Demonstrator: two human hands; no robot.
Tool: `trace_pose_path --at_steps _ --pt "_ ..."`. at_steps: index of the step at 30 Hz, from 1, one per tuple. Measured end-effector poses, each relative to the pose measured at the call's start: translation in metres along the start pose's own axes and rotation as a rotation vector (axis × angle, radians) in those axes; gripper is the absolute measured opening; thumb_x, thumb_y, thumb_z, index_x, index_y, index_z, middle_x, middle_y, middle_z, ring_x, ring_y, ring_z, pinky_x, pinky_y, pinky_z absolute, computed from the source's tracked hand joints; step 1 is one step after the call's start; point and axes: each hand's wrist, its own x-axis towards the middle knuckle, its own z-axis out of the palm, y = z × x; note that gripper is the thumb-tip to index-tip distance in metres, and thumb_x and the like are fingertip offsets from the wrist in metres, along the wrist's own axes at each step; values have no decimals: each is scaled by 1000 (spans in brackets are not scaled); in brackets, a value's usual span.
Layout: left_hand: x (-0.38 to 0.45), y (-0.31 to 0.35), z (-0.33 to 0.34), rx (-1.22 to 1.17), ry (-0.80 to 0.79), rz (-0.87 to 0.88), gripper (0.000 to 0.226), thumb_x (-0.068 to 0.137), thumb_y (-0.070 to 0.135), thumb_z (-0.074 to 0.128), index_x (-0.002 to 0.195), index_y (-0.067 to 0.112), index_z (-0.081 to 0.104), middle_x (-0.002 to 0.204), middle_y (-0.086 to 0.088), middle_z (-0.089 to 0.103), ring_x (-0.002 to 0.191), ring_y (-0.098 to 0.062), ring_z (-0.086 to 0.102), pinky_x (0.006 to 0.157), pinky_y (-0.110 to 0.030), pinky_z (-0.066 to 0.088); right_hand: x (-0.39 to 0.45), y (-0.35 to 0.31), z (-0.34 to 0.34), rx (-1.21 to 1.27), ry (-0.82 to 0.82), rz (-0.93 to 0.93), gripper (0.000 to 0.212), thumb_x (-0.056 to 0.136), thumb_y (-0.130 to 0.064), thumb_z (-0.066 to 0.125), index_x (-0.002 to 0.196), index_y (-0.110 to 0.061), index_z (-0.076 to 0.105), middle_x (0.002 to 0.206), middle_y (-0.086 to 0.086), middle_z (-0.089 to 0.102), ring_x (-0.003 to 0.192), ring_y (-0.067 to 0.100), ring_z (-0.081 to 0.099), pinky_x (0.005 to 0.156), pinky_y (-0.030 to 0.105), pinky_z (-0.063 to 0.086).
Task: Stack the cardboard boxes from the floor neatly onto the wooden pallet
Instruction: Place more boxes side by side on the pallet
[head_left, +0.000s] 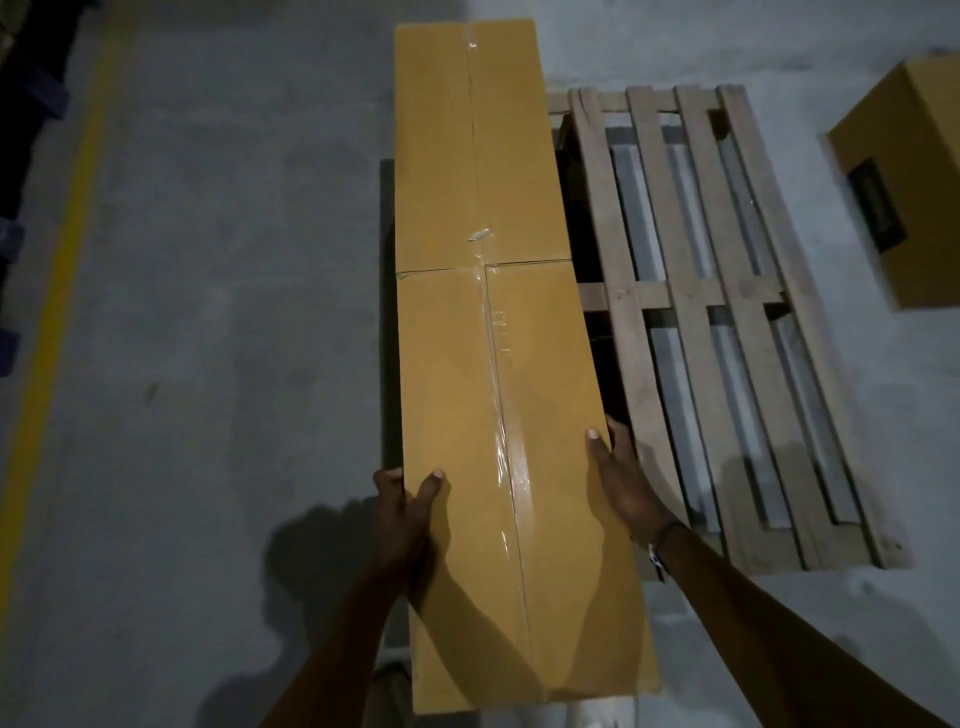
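Note:
A long, narrow cardboard box (478, 291), taped down its middle seam, stretches away from me over the left edge of the wooden pallet (727, 322). My left hand (408, 512) grips the box's left side near its close end, thumb on the top face. My right hand (621, 478) grips the right side, thumb on top and fingers down the side. Whether the box rests on the pallet or is carried above it I cannot tell. The pallet's left part is hidden under the box.
Another cardboard box (904, 182) with a dark label stands on the concrete floor right of the pallet. A yellow floor line (57, 291) runs along the left, with dark objects (26, 104) beyond it.

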Motion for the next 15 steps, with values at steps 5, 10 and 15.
trace_pose_path --at_steps 5,10,15 --pt "7 -3 2 12 -9 28 45 102 32 61 130 10 34 107 -4 54 97 -16 57 69 -25 43 12 10 -1 -15 -10 6 61 108 -50 42 162 -27 26 157 0 44 143 22 43 123 50 32" --pt "20 -13 3 -36 -34 22 47 100 36 64 128 14 34 121 -10 53 109 -23 57 77 -30 46 13 11 -1 -13 -13 -4 55 110 -46 40 161 -29 26 150 -6 46 138 16 45 117 38 34" --pt "15 -11 0 -64 -63 58 47 100 34 65 130 15 35 117 5 53 105 -10 58 85 -29 50 14 14 -5 -13 -55 10 63 108 -54 41 164 -33 23 159 -5 43 142 16 43 122 41 32"
